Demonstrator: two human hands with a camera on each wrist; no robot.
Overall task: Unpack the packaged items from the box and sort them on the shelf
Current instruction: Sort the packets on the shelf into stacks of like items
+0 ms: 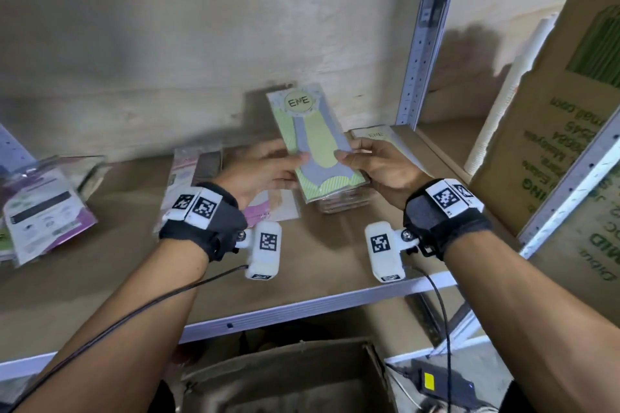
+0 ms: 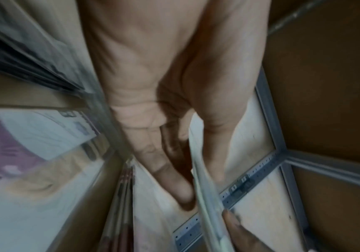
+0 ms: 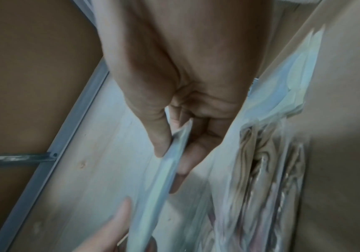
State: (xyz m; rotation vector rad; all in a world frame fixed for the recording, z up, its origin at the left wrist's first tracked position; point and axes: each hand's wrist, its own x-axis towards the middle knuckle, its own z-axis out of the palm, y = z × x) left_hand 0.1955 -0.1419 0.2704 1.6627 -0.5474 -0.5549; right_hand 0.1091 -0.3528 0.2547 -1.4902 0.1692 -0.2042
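Note:
I hold a flat green and grey packet (image 1: 313, 141) marked "ENE" over the shelf board (image 1: 110, 258), tilted up at its far end. My left hand (image 1: 268, 166) pinches its left edge and my right hand (image 1: 369, 161) pinches its right edge. Seen edge-on, the packet (image 2: 205, 192) lies between thumb and fingers in the left wrist view, and the packet (image 3: 164, 172) is likewise pinched in the right wrist view. Under it lies a stack of like packets (image 1: 342, 201). An open cardboard box (image 1: 285, 379) stands below the shelf.
Pink and white packets (image 1: 188, 178) lie left of the stack; purple and white pouches (image 1: 47, 208) lie at the far left. A grey shelf upright (image 1: 422, 37) stands behind on the right. A big printed carton (image 1: 563, 117) leans at the right. A black charger (image 1: 443, 382) lies on the floor.

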